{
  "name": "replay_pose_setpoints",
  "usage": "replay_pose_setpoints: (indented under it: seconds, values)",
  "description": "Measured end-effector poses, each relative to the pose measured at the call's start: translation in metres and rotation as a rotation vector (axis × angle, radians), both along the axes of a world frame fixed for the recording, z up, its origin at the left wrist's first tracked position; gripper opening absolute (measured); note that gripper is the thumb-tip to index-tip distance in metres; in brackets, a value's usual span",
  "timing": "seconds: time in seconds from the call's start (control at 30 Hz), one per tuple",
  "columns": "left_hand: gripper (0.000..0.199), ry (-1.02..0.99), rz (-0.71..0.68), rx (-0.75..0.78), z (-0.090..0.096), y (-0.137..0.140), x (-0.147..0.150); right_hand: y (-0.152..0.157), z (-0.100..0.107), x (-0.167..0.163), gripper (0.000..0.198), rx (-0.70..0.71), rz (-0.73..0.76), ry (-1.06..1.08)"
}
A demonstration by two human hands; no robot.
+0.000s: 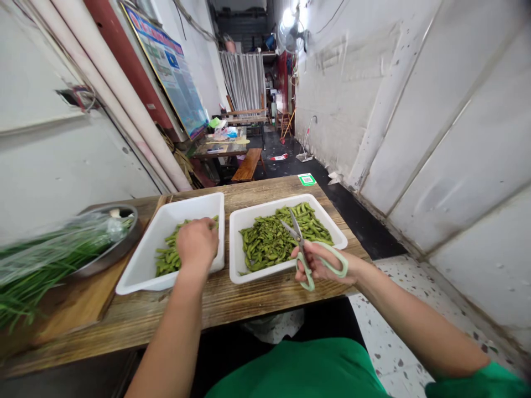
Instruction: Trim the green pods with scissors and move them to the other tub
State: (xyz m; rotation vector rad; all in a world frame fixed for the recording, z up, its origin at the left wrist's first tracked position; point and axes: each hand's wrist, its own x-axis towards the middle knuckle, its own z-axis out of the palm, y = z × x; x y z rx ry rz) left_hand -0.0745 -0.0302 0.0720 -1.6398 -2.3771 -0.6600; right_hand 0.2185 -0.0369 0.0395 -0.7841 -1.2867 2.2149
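Nearest you is your green shirt (298, 370), at the near edge of the wooden table (249, 301). Your left hand (197, 243) reaches down over the right part of the left tray (143, 257), fingers curled toward the pods there (166, 261). Your fingertips are hidden, so I cannot tell whether they pinch any. Your right hand (317, 262) is closed around the handles of the scissors (300, 241), over the near right rim of the right tray (234, 243), with the blades parted and angled far and left above that tray's pods (263, 237).

The step in hand looks like handling pods in the left tray, the scissors held ready beside it. Your next move seems to call for a sure grip on the pods with your left hand and fingers well clear of those parted blades.

The left tray's pods lie right at your left hand; the fuller spread in the right tray lies just beyond your right. Off to the left, leafy greens (25, 287) rest in and over a metal basin (131, 236). A QR card (307, 179) marks the table's far right corner, with a bench (249, 165) beyond.
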Motion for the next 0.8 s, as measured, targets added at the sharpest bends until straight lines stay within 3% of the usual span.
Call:
replay_pose_setpoints:
  seconds: [0.07, 0.1, 0.23, 0.27, 0.4, 0.53, 0.8]
  values:
    - [0.023, 0.158, 0.088, -0.077, 0.000, -0.002, -0.011, -0.004, -0.005, 0.003, 0.047, 0.015, 0.019, 0.032]
    - [0.024, 0.198, 0.054, -0.108, -0.003, -0.001, -0.009, -0.007, -0.008, 0.003, 0.047, 0.022, 0.027, 0.040]
    - [0.025, 0.234, -0.366, -0.330, -0.029, 0.010, 0.037, -0.015, -0.015, 0.000, 0.055, -0.034, 0.065, 0.092]
    - [0.025, 0.234, -0.402, -0.398, -0.036, 0.015, 0.049, -0.017, -0.016, -0.001, 0.056, -0.051, 0.074, 0.105]
    - [0.015, 0.184, -0.393, -0.518, -0.055, 0.036, 0.073, -0.019, -0.023, -0.002, 0.053, -0.062, 0.031, 0.156]
    - [0.010, 0.111, -0.398, -0.560, -0.059, 0.045, 0.065, -0.020, -0.031, -0.001, 0.049, -0.010, -0.066, 0.115]
    - [0.016, -0.008, -0.481, -0.550, -0.062, 0.041, 0.056, -0.026, -0.034, 0.001, 0.047, 0.031, -0.103, 0.055]
